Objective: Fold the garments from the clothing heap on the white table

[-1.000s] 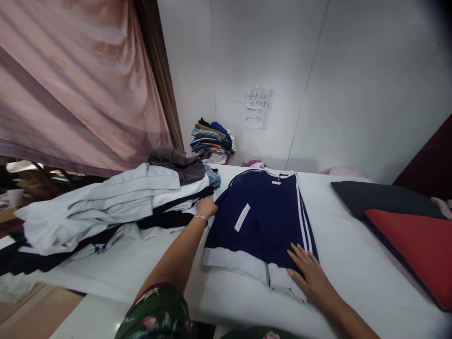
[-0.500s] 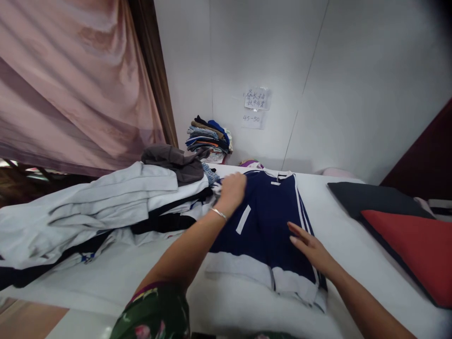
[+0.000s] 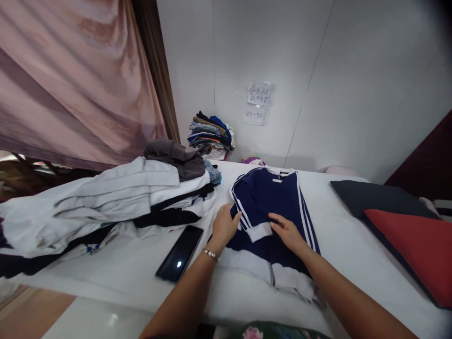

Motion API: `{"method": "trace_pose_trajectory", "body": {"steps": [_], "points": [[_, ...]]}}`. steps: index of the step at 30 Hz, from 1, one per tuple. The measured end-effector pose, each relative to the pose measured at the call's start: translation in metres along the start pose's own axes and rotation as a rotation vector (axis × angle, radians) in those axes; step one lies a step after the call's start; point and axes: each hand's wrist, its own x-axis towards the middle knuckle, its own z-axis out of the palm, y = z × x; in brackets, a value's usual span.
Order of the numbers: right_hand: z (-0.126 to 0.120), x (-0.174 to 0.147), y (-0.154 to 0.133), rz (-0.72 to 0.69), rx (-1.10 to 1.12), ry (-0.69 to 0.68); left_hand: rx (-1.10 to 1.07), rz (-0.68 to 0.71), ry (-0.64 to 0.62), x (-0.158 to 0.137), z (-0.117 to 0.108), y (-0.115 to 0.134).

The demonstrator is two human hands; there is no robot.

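A navy track jacket (image 3: pixel 278 197) with white stripes, white cuffs and a pale hem lies flat on the white table (image 3: pixel 339 263). One of its sleeves is folded inward across the front, the white cuff (image 3: pixel 260 232) near the middle. At the jacket's left edge, my left hand (image 3: pixel 224 228) is closed on the navy fabric, the thumb along the striped sleeve. My right hand (image 3: pixel 287 233) rests over the jacket just right of that cuff, its fingers stretched out and holding nothing. Between my left forearm and the clothes lies a black phone (image 3: pixel 180 254).
A loose heap of white, grey and black clothes (image 3: pixel 116 193) covers the left side. At the back stands a folded stack (image 3: pixel 211 134) against the wall. A dark grey folded piece (image 3: pixel 377 197) and a red one (image 3: pixel 409 249) lie at right. Handwritten paper notes (image 3: pixel 260 94) hang on the wall.
The jacket's left sleeve is now folded across the front. My left hand has come nearer, down to the jacket's edge; my right hand has shifted left to the cuff. The phone is uncovered.
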Motion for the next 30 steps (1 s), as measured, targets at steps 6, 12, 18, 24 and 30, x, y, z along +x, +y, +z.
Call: {"method": "trace_pose_trajectory", "body": {"steps": [6,12,18,24,30], "points": [[0.026,0.004,-0.026,-0.202,-0.145,-0.165,-0.366,-0.068,-0.144,0.017,0.028,-0.007],[0.051,0.011,-0.015,-0.046,-0.194,-0.147,-0.938,-0.131,-0.290,0.025,0.043,0.035],[0.035,0.032,-0.015,0.033,0.051,0.004,-0.914,-0.019,-0.324,0.023,0.032,0.054],[-0.010,0.071,-0.060,0.200,0.406,-0.031,-0.063,0.118,-0.090,0.011,-0.001,0.003],[-0.023,0.152,-0.130,0.201,0.608,0.013,0.262,-0.033,-0.254,-0.006,-0.005,-0.028]]}}
